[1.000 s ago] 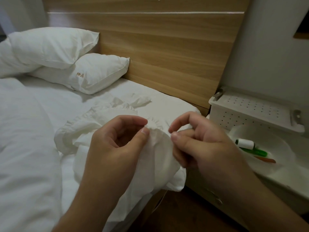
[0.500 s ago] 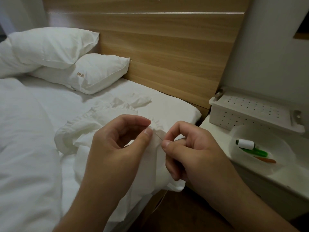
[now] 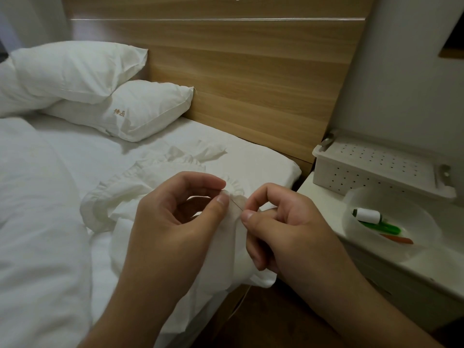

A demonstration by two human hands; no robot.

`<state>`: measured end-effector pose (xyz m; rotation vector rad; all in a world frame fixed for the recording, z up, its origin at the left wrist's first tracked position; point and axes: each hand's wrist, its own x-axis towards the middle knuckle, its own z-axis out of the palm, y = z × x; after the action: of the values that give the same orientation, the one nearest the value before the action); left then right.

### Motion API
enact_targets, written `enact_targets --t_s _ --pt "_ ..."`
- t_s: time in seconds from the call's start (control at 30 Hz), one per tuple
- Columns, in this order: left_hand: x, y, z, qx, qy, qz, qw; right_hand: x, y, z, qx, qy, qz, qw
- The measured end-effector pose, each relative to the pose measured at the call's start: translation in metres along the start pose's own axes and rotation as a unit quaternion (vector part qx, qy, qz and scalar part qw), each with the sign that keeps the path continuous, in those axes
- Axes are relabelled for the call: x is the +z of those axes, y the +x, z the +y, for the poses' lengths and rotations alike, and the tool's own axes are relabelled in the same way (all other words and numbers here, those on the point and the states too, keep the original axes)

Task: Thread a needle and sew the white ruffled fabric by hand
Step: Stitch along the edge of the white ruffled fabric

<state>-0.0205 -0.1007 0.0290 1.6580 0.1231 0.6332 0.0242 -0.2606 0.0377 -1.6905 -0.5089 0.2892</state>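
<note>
The white ruffled fabric (image 3: 120, 194) lies bunched on the bed and drapes over its near edge. My left hand (image 3: 173, 222) pinches a gathered ruffle edge between thumb and forefinger. A thin needle (image 3: 236, 205) slants from that pinch down to my right hand (image 3: 283, 229), which pinches its lower end between thumb and forefinger. A thread is too fine to make out.
Two white pillows (image 3: 140, 109) lean on the wooden headboard (image 3: 251, 84). A white duvet (image 3: 32, 222) fills the left. On the bedside table (image 3: 426, 275) stand a perforated white box (image 3: 376, 167) and a clear bowl (image 3: 391, 222) holding a white spool and green and orange items.
My right hand has moved left toward my left hand, and the needle now shows between the two pinches. My left hand has held its grip on the ruffle.
</note>
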Motion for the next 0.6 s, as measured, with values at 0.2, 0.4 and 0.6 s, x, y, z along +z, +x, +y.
enact_targets --t_s 0.2,0.4,0.6 --pt "-0.0006 -0.0014 -0.0012 0.008 0.004 0.002 1.0 0.0024 -0.0011 -0.0031 0.005 0.002 0.002 1.0" --pt "0.0008 -0.0023 0.0002 0.027 0.014 -0.013 0.999 0.0025 0.0001 -0.0024 0.019 0.013 -0.002 1.0" --pt "0.0016 -0.003 -0.0014 0.058 0.023 -0.009 0.998 0.0053 -0.0023 -0.0006 0.01 0.01 0.014 1.0"
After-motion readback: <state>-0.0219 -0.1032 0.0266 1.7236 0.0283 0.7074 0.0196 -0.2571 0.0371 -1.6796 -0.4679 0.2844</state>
